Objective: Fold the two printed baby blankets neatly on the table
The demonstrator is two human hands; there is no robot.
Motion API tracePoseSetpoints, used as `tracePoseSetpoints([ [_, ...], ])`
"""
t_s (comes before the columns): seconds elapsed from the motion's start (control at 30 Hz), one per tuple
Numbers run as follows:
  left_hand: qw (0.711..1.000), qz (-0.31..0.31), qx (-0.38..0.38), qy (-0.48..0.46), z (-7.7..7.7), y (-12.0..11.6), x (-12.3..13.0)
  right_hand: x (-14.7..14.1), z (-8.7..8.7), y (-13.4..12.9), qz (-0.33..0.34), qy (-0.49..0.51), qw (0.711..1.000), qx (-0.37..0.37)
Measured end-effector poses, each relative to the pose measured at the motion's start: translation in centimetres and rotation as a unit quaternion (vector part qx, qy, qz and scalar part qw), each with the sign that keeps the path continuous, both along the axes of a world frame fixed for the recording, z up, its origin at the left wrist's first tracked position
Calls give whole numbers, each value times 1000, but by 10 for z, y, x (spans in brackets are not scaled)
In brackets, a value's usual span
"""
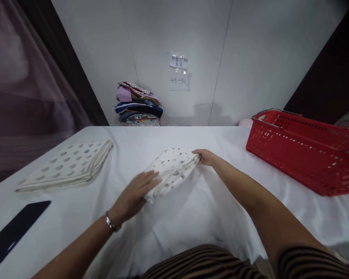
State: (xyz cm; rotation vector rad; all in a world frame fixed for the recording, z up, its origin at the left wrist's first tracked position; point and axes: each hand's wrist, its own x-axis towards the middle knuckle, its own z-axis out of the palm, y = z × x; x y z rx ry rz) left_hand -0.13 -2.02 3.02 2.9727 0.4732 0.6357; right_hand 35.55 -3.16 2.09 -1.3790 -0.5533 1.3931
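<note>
A folded white cloth (174, 164) with small dark and grey prints lies in front of me, its layered edge facing me. My right hand (204, 157) pinches its far right corner, thumb on top. At the near left end, my left hand (138, 188) rests against the cloth with its fingers stretched out over the top; its thumb is mostly hidden. To the left sits a larger folded cream blanket (66, 161) with grey, blue and red motifs, apart from both hands.
A white-covered table (128, 155) bears everything. A red plastic basket (296, 159) with metal handles stands at the right. At the near left lies a flat black object (17, 228). Folded clothes (139, 104) are stacked by the wall, below taped paper notes (179, 80).
</note>
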Motion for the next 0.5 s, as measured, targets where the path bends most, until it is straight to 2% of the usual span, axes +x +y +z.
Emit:
tracePoseSetpoints([
  [0.1,997,62,6,-49,43,42,2,4,31,21,-25,2,999,32],
  [0.2,987,107,14,-122,84,90,13,9,76,51,-69,-4,994,90],
  [0.3,974,128,21,-186,107,132,26,14,114,69,-108,-8,980,164],
  [0.37,970,127,22,-206,106,149,32,17,121,68,-125,-17,970,206],
  [0.4,971,124,22,-201,100,154,34,18,116,63,-127,-26,968,215],
  [0.43,975,121,21,-188,89,155,35,18,105,56,-125,-39,969,209],
  [0.5,985,115,12,-130,56,148,35,17,71,36,-103,-70,981,148],
])
